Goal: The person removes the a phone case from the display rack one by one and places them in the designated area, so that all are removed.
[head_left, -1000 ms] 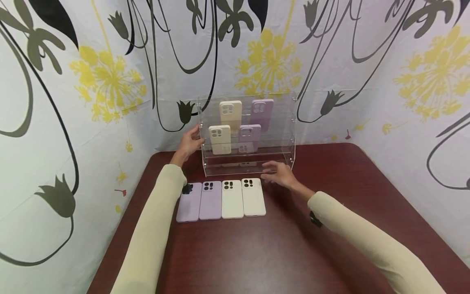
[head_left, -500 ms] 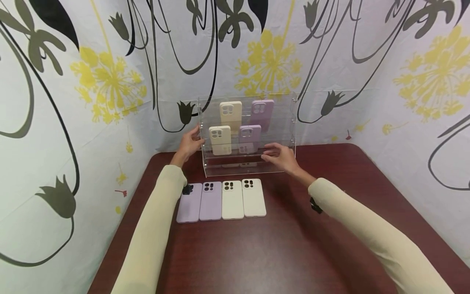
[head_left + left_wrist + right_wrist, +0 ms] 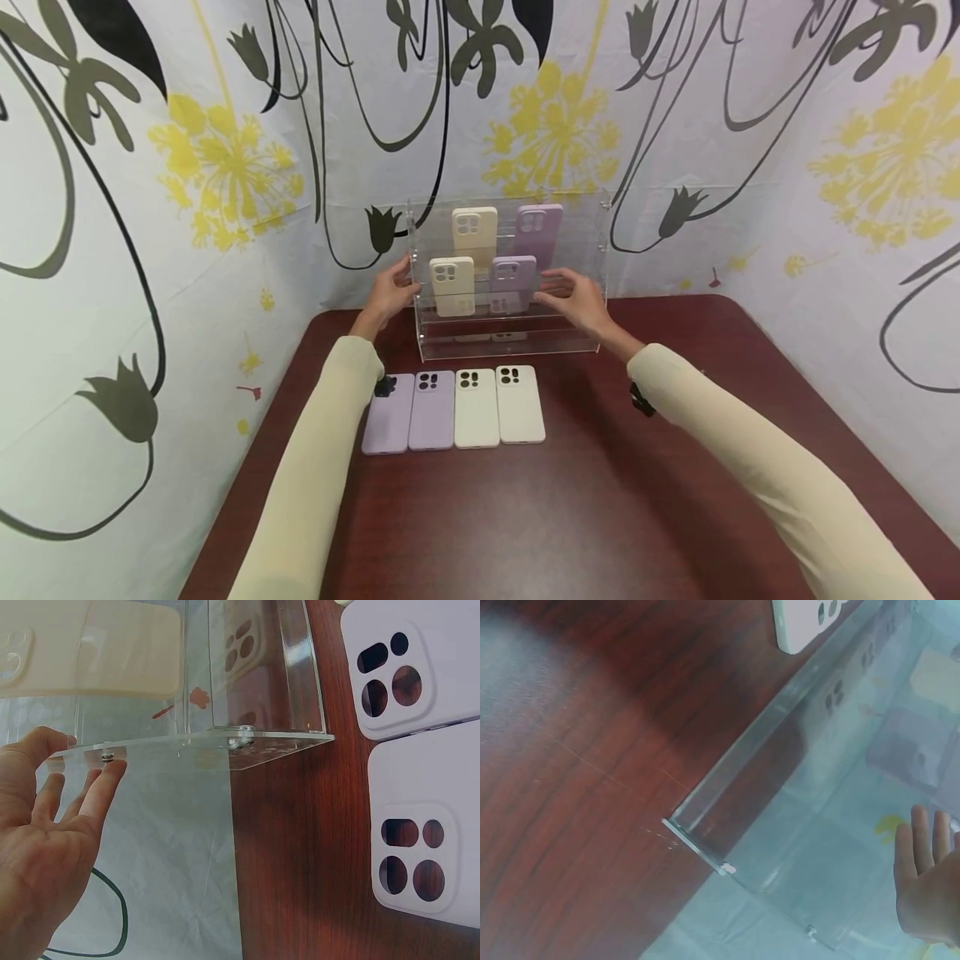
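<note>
Left hand (image 3: 392, 294) pinches clear rack (image 3: 558, 342) at its left edge; right hand (image 3: 580, 301), fingers extended, holding nothing, beside lower purple case (image 3: 513, 282), toward rack's right edge.

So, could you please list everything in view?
Display stand: one, clear, toward the table's back.
Upright cream phone cases: two, cream, on the stand's left half.
Upright purple cases: two, purple, right of those.
Flat purple cases: two, pale purple, tabletop row's left half.
Flat white cases: two, white, that row's right half.
Table: one, red-brown, under the stand.
Patterned wall covering: count unclear, white with plant prints, behind and beside the table.
Wrist devices: two, black, one per wrist.
Sleeves: two, pale yellow, on both arms.
Left hand: one, at the stand's left side.
Right hand: one, beside the lower upright purple case.
</note>
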